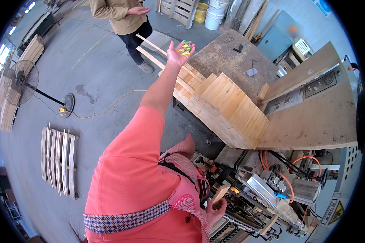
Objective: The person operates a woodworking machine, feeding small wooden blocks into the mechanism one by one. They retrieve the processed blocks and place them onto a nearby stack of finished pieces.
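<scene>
Toward twelve o'clock, the left hand [178, 52] lay open, palm up, cradling small yellow-green pieces [185, 47]; at five o'clock the right hand [215, 209] gripped a wooden block [220, 193]

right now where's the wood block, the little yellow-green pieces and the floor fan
wood block [220, 192], head view, its upper end above the right hand
yellow-green pieces [185, 47], head view, middle of the pile
floor fan [20, 82], head view, grille centre

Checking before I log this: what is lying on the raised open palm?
Small green and yellow pieces rest on the left hand. What kind of pieces they are is too small to tell, and anything beneath them is covered.
</scene>
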Motion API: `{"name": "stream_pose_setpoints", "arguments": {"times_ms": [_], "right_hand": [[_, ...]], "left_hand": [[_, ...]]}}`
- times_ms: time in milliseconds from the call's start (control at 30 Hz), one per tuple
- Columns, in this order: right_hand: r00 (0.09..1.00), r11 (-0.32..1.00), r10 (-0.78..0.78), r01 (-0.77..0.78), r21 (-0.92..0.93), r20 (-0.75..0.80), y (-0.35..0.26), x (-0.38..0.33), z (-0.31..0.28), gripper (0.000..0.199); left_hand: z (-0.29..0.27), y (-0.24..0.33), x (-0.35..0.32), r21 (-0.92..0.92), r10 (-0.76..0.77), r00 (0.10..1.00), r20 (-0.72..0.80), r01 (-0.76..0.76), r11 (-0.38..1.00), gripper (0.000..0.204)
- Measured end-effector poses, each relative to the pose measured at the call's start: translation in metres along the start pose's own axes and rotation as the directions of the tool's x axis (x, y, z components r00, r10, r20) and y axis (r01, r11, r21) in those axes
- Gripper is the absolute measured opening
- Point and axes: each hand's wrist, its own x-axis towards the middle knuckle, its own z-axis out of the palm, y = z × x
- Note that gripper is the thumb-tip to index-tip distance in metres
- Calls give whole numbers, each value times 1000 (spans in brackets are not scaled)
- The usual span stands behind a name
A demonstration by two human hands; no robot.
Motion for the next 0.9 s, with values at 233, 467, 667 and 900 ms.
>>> {"name": "stream_pose_setpoints", "arguments": {"times_ms": [233, 467, 667, 900], "right_hand": [[1000, 997, 6, -3, 78, -30, -18, 3, 18, 45], [999, 1000, 29, -29, -1, -22, -12, 2, 18, 46], [999, 999, 32, -32, 18, -41, -27, -7, 21, 46], [993, 984, -76, 61, -165, -88, -20, -6, 33, 50]], "left_hand": [[5, 7, 36, 72, -1, 1000, -22, 2, 997, 69], [5, 13, 62, 108, 55, 994, -90, -45, 993, 61], [6, 14, 98, 865, 596, 801, -61, -255, 432, 41], [-51, 38, 112, 436, 33, 811, 583, -278, -856, 25]]}}
